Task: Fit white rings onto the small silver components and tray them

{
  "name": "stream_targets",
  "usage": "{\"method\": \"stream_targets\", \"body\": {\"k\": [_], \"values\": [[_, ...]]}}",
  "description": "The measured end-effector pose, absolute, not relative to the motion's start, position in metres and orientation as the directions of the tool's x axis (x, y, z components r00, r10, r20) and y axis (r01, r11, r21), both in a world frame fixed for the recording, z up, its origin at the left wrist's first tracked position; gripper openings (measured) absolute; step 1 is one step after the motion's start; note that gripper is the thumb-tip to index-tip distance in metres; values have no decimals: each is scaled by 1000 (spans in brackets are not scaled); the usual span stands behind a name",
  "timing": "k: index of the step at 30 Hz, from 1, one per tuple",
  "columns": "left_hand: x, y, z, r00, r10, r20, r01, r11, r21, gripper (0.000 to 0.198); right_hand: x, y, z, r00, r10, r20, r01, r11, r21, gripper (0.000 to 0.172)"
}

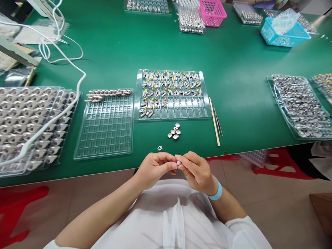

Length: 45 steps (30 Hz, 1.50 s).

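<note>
Pale part (179, 163) between both hands (195, 170), any lettering illegibly small

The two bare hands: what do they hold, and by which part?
A small, pale, rounded-looking piece, in the fingertips of left hand and right hand; which part cannot be told.

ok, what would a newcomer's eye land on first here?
Probably the pink basket at the top of the picture and the blue basket to its right, bright against the green table. Next, the tray of yellow-tipped parts mid-table. At the near edge, left hand and right hand pinch a small pale piece.
</note>
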State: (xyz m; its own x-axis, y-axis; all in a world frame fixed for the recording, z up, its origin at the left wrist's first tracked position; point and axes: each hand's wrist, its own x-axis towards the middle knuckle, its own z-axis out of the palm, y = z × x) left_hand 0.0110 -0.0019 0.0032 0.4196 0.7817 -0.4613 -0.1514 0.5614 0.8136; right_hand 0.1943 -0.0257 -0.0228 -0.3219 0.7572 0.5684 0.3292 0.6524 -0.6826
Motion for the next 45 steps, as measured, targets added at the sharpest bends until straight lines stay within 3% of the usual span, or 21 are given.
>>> {"method": "stream_targets", "body": {"k": [5,16,20,31,45], "values": [[13,-5,10,396,799,-451,-147,541,828,21,197,-24,-19,-342,760,553,296,645,-704,43],[11,-5,9,445,731,-518,-198,644,739,20,195,-29,-20,-278,759,589,323,651,-687,38],[10,-4,10,479,730,-487,-171,622,765,20,194,-30,-17,-278,767,578,327,641,-694,38],[20,-8,16,363,819,-444,-143,520,842,23,194,-33,-11,-270,742,614,425,664,-615,45],[17,-8,12,381,815,-437,-159,523,837,21,188,-40,-19,-239,751,616,445,648,-618,48]]}}
